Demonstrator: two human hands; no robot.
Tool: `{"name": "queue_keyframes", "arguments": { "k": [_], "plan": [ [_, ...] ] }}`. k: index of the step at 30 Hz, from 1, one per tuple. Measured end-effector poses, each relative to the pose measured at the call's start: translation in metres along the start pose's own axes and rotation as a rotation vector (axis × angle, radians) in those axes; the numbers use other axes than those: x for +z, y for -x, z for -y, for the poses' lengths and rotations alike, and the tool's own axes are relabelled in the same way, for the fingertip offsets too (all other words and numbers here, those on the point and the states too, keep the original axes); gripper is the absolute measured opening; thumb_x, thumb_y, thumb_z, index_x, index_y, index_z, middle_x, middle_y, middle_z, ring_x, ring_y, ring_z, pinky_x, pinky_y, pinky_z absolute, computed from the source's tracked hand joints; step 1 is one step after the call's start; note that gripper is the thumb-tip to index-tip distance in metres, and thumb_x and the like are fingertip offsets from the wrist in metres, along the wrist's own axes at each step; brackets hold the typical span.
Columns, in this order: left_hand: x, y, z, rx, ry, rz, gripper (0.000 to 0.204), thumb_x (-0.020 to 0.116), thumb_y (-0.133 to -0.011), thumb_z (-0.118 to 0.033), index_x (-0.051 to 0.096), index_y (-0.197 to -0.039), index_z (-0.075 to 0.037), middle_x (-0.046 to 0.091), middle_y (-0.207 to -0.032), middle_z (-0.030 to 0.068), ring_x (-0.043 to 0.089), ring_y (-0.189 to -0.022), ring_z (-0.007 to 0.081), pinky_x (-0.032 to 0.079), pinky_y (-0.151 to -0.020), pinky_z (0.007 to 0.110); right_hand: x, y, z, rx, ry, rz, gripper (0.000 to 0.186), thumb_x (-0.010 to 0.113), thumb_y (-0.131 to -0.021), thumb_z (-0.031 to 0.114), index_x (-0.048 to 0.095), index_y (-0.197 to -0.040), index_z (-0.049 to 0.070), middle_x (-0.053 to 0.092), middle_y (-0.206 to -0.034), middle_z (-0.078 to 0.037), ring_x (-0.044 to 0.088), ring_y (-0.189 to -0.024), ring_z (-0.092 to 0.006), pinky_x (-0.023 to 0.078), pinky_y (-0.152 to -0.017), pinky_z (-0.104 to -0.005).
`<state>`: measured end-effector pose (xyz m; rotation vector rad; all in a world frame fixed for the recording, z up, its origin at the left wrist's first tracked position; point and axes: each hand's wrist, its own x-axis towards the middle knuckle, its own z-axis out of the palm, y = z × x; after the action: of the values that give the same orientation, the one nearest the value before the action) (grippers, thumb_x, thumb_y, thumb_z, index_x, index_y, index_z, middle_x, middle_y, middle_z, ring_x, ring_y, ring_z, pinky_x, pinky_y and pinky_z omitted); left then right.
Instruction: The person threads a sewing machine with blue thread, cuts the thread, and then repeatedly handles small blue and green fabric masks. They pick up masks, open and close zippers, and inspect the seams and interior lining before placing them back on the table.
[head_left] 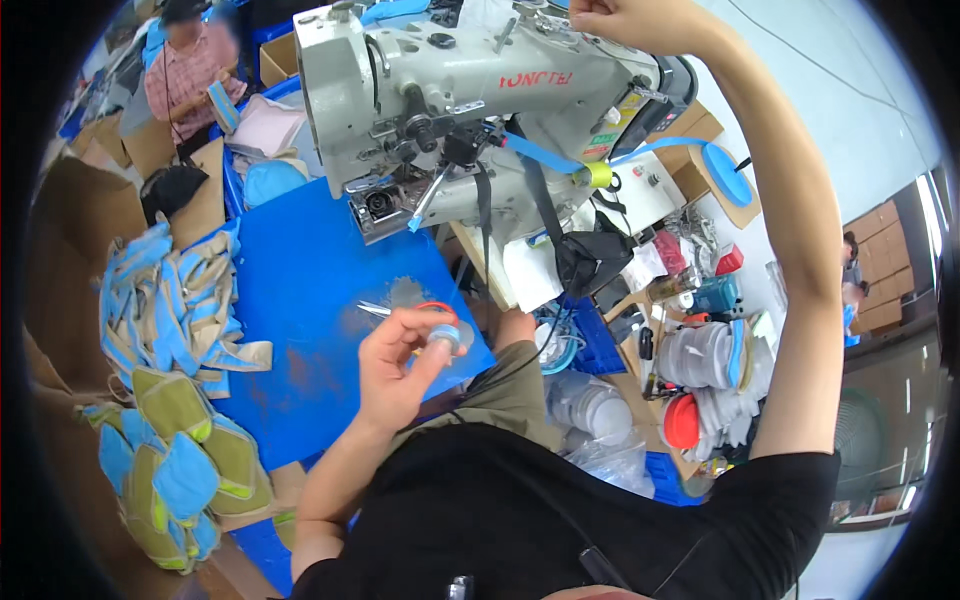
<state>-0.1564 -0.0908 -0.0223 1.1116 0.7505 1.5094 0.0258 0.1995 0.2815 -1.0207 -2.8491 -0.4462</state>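
black shirt cloth (520, 510) is filling the foreground, below the sewing machine (450, 85). the left hand (390, 380) is showing below the machine's lower arm, its thumb and forefinger pinching a small round piece (446, 334). red-handled scissors (373, 309) are pointing out just beside those fingers; whether the hand is touching them, i cannot tell. the right hand (640, 22) is showing at the machine's top, fingers curling inward; the upper border is cutting close, so i cannot tell whether they are grasping anything. a flat stretch of blue table (300, 280) is spreading left of the machine, giving way to heaped blue-and-beige straps (180, 300) along its edge. padded green-and-blue pieces (190, 470) are crowding farther below and left of the machine. past the machine's right end, a reel of blue tape (728, 175) is jutting out, while plastic tubs (695, 355) are narrowing the room below it.
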Motion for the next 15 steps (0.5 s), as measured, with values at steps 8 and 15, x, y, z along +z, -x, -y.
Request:
{"name": "queue_keyframes", "arguments": {
  "k": [8,15],
  "plan": [
    [0.009,-0.013,0.003,-0.059,0.064,0.041,0.023,0.064,-0.098,-0.005,0.061,-0.120,0.001,0.071,-0.097,0.0084,0.068,-0.090,0.0116,0.052,-0.080,0.027,-0.014,0.027,0.001,0.045,-0.029,0.055,0.024,0.062,-0.085,0.021,0.069,-0.084,-0.002,0.067,-0.071,-0.020,0.063,-0.064,-0.0293,0.050,-0.064,-0.0410],
    [0.012,-0.018,0.004,-0.018,0.012,0.077,0.021,0.061,-0.100,-0.008,0.060,-0.119,0.002,0.069,-0.099,0.0095,0.068,-0.090,0.0129,0.054,-0.077,0.026,-0.020,0.024,0.010,0.073,0.012,0.082,0.024,0.061,-0.087,0.020,0.068,-0.082,-0.003,0.067,-0.070,-0.019,0.064,-0.064,-0.0275,0.050,-0.064,-0.0405]
  ]
}}
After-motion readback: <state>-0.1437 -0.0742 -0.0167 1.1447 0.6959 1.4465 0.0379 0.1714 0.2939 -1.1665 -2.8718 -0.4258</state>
